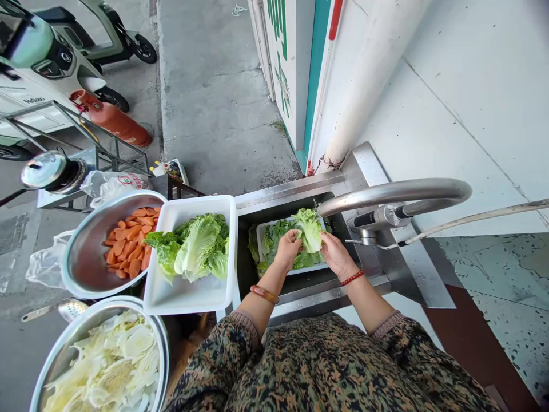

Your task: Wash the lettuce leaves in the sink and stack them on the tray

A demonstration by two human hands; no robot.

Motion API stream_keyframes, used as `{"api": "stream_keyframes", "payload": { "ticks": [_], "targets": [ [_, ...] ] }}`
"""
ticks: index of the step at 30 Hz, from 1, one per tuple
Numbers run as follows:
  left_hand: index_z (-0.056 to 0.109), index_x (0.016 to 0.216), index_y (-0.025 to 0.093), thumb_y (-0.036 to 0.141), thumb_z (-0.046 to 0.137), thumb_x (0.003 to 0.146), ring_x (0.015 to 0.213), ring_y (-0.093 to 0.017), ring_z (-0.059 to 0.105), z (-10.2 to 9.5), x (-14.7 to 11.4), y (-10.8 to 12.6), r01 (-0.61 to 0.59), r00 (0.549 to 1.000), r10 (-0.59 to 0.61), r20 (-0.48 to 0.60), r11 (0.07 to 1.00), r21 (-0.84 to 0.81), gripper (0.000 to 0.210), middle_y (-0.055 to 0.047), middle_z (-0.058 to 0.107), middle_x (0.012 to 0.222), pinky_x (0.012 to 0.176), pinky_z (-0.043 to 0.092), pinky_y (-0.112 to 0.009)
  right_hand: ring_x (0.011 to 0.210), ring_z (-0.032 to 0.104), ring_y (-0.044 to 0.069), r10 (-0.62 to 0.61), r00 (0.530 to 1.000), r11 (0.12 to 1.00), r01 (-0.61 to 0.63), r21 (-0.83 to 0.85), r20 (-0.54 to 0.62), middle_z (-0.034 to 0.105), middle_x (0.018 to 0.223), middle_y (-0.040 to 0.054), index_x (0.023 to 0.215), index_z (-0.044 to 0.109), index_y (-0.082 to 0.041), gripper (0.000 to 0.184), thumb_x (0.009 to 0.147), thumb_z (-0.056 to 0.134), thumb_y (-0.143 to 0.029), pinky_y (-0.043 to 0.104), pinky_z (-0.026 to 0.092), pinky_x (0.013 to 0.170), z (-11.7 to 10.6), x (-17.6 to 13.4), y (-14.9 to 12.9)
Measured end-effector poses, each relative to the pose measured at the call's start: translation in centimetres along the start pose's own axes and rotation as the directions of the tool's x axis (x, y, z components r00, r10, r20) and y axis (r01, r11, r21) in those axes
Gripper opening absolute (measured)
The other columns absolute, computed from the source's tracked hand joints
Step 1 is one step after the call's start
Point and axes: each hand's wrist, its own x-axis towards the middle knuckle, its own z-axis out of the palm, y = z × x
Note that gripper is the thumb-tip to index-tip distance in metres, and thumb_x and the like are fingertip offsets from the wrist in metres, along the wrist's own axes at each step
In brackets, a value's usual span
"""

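Note:
Between my two hands a lettuce leaf (309, 230) is spread under the spout of the metal faucet (398, 197). My left hand (288, 248) pinches the leaf's left edge, and my right hand (337, 252) grips its right edge. Below them, a white basin (261, 233) with more lettuce leaves (274, 237) sits inside the dark sink (246, 286). To the left of the sink stands a white tray (189, 300) with a pile of lettuce (195, 249) in it.
A metal bowl (79, 257) of sliced carrots (131, 243) and a pot (49, 366) of cut cabbage (111, 366) stand at left. A skimmer (71, 309) lies between them. Beyond are a red gas cylinder (115, 120) and scooters (55, 63). A white pipe (364, 86) rises by the wall.

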Motion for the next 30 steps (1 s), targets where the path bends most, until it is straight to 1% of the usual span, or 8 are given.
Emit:
{"api": "stream_keyframes", "payload": {
  "ticks": [4, 7, 10, 16, 21, 25, 28, 30],
  "targets": [
    [0.066, 0.098, 0.016, 0.019, 0.066, 0.076, 0.072, -0.014, 0.063, 0.4, 0.0, 0.1, 0.028, 0.999, -0.028, -0.026, 1.000, -0.012, 0.022, -0.006, 0.070, 0.088, 0.072, 0.054, -0.029, 0.091, 0.069, 0.024, -0.052, 0.998, 0.994, 0.049, -0.102, -0.030, 0.075, 0.093, 0.0048, 0.100, 0.070, -0.022, 0.046, 0.074, 0.067, -0.061, 0.035, 0.056, 0.079, -0.9, 0.2, -0.4],
    [0.068, 0.110, 0.016, 0.023, 0.071, 0.076, 0.097, -0.021, 0.066, 1.0, -0.4, -0.1, -0.080, 0.996, 0.087, -0.026, 0.980, 0.182, 0.035, -0.011, 0.071, 0.108, 0.090, 0.052, -0.036, 0.092, 0.067, 0.024, -0.128, 0.989, 0.955, 0.104, -0.277, -0.073, 0.075, 0.093, 0.0034, 0.101, 0.072, -0.022, 0.043, 0.075, 0.068, -0.056, 0.034, 0.054, 0.080, -0.8, 0.3, 0.1],
    [0.069, 0.112, 0.018, 0.027, 0.080, 0.069, 0.118, -0.028, 0.060, 1.3, -0.8, 0.2, -0.219, 0.976, 0.207, 0.072, 0.896, 0.385, 0.046, -0.013, 0.069, 0.121, 0.104, 0.044, -0.039, 0.090, 0.065, 0.022, -0.129, 0.990, 0.958, 0.108, -0.265, -0.063, 0.075, 0.096, 0.0030, 0.104, 0.073, -0.022, 0.042, 0.076, 0.066, -0.053, 0.031, 0.053, 0.077, -0.5, 0.5, 0.4],
    [0.070, 0.098, 0.017, 0.024, 0.075, 0.068, 0.097, -0.027, 0.065, 1.9, -0.8, 1.9, -0.197, 0.981, 0.159, 0.116, 0.786, 0.586, 0.031, -0.010, 0.073, 0.099, 0.090, 0.048, -0.037, 0.086, 0.063, 0.020, -0.048, 0.998, 0.976, 0.054, -0.212, 0.037, 0.073, 0.094, 0.0042, 0.098, 0.073, -0.020, 0.043, 0.075, 0.070, -0.056, 0.028, 0.051, 0.070, -0.5, 1.4, -0.8],
    [0.066, 0.079, 0.016, 0.024, 0.065, 0.072, 0.066, -0.015, 0.056, 2.3, -0.2, 2.7, -0.043, 0.989, 0.019, 0.148, 0.987, 0.157, 0.011, -0.002, 0.064, 0.070, 0.067, 0.046, -0.027, 0.090, 0.063, 0.020, -0.086, 0.987, 0.981, 0.108, -0.158, 0.139, 0.071, 0.095, 0.0045, 0.093, 0.072, -0.021, 0.045, 0.081, 0.064, -0.063, 0.032, 0.053, 0.081, -0.8, 2.0, -1.3],
    [0.057, 0.065, 0.016, 0.018, 0.067, 0.062, 0.055, -0.010, 0.049, 2.0, 0.3, 3.2, 0.114, 0.986, -0.095, 0.139, 0.984, -0.135, 0.010, 0.003, 0.054, 0.059, 0.060, 0.044, -0.025, 0.093, 0.063, 0.020, -0.131, 0.974, 0.950, 0.177, -0.258, 0.187, 0.070, 0.098, 0.0047, 0.096, 0.072, -0.020, 0.046, 0.087, 0.057, -0.063, 0.033, 0.053, 0.085, -1.3, 2.0, -1.9],
    [0.059, 0.068, 0.016, 0.017, 0.068, 0.061, 0.056, -0.011, 0.053, 2.0, 0.3, 3.4, 0.174, 0.976, -0.144, 0.162, 0.966, -0.190, 0.011, 0.002, 0.057, 0.061, 0.062, 0.047, -0.026, 0.095, 0.064, 0.022, -0.204, 0.953, 0.838, 0.289, -0.463, 0.226, 0.070, 0.100, 0.0057, 0.104, 0.070, -0.020, 0.040, 0.088, 0.059, -0.055, 0.035, 0.054, 0.084, -1.2, 2.0, -2.3],
    [0.063, 0.072, 0.014, 0.021, 0.069, 0.064, 0.060, -0.013, 0.056, 2.1, 0.3, 3.3, 0.193, 0.969, -0.159, 0.189, 0.965, -0.176, 0.012, -0.001, 0.061, 0.066, 0.062, 0.047, -0.026, 0.100, 0.064, 0.025, -0.291, 0.918, 0.682, 0.398, -0.614, 0.271, 0.070, 0.106, 0.0078, 0.111, 0.069, -0.021, 0.037, 0.084, 0.067, -0.046, 0.037, 0.054, 0.087, -0.8, 1.8, -2.3]
  ]
}}
